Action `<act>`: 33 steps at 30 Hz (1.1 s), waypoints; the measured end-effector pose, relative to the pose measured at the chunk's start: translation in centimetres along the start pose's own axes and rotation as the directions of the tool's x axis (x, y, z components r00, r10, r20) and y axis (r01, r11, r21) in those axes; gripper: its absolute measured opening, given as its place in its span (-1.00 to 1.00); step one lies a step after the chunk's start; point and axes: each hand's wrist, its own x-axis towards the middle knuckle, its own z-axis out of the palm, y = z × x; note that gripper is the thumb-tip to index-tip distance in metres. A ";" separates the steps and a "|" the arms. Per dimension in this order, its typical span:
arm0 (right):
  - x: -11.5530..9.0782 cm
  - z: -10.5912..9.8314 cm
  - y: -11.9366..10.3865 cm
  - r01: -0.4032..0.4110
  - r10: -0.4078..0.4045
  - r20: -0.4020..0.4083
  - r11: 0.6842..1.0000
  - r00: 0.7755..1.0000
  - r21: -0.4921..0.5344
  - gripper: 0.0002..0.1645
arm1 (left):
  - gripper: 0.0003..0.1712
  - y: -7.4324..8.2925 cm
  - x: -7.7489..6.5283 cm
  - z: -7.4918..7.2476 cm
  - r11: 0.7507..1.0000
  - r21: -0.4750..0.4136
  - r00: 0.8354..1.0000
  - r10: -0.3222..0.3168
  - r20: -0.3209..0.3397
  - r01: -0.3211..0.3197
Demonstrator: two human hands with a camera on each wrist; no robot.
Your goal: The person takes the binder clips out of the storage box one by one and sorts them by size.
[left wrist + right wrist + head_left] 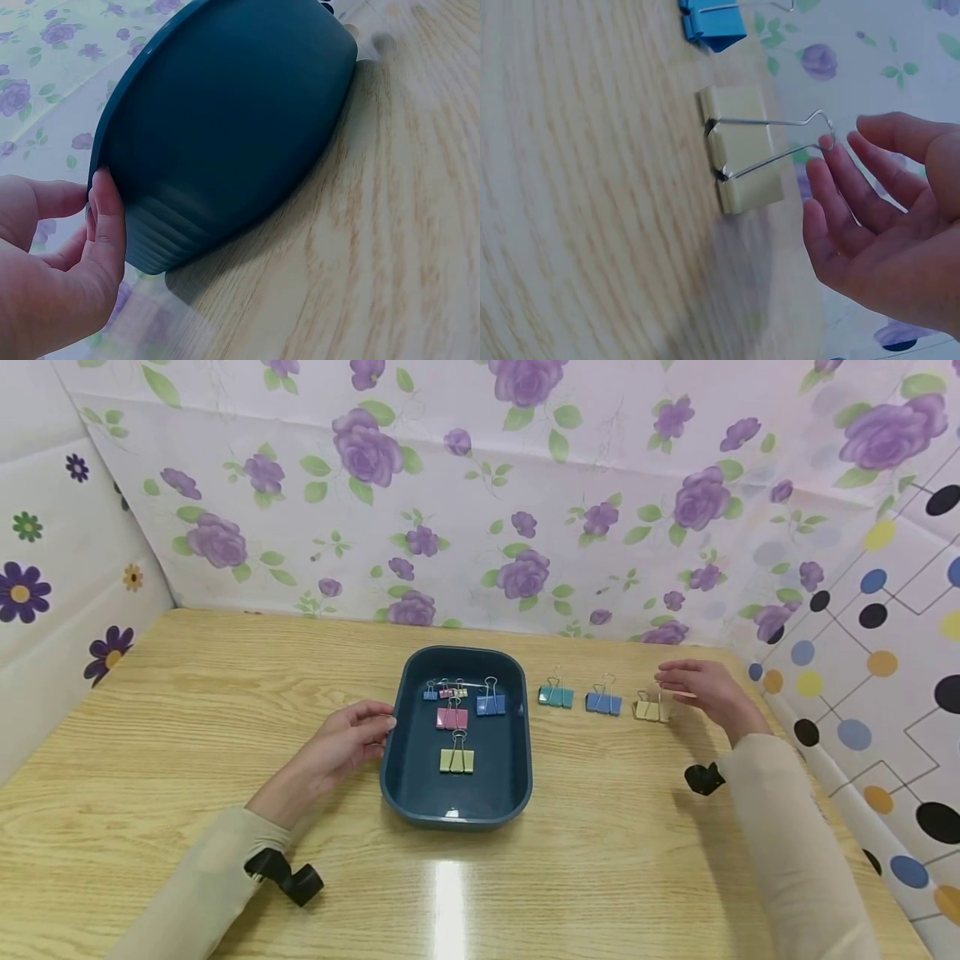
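Observation:
A dark teal plastic tray (491, 781) sits on the table, and my left hand (345, 743) pinches its left rim between thumb and fingers. In the left wrist view, the fingers (109, 221) lie against the outer wall of the tray. At the right end of a row of large binder clips, a pale yellow binder clip (649, 712) rests on the table. My right hand (701, 689) is beside it with fingers loosely spread. In the right wrist view, a fingertip (829, 144) is right at the wire handle of the yellow clip; the thumb stands apart.
Left of the yellow clip lie a blue binder clip (603, 702) and a teal binder clip (556, 696). Inside the tray are a larger yellow clip (457, 761), a pink clip (452, 718), a blue clip (491, 704) and several small clips. Flowered cloth (450, 527) hangs behind the table.

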 end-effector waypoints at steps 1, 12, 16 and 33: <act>0.0 0.1 -0.2 0.004 -0.004 -0.016 1.000 1.000 -0.002 -0.37 | -0.68 0.0 0.0 0.0 1.000 -0.002 1.000 -0.002 -0.001 0.002; -0.3 1.9 -3.4 0.050 -0.052 -0.106 0.999 0.993 -0.019 -0.39 | -0.69 -0.1 0.0 -0.1 1.000 -0.005 1.000 0.004 -0.004 -0.004; -0.6 3.1 -4.7 0.094 -0.097 -0.080 0.995 0.992 -0.038 -0.41 | -0.69 -0.1 0.0 -0.1 1.000 -0.010 1.000 0.009 0.001 -0.009; -1.9 9.4 -9.1 0.168 -0.163 0.093 0.985 0.982 -0.047 -0.53 | -0.71 0.0 -0.1 0.1 1.000 -0.018 1.000 -0.001 -0.005 0.001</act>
